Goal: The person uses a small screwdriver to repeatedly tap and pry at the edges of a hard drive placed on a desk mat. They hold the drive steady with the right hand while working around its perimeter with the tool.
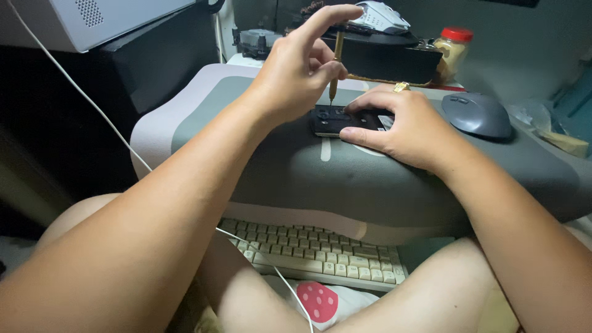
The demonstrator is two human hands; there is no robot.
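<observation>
**Screwdriver upright on the small black device**

While your right hand (410,126) presses flat on the small black device (336,119), pinning it to the grey cushioned lap desk (277,166), your left hand (302,65) pinches a slim precision screwdriver (336,65). Its long axis stands nearly vertical, tip touching the device's left end. A grey mouse (478,114) lies well apart, rightward; open desk surface lies nearer you.
</observation>
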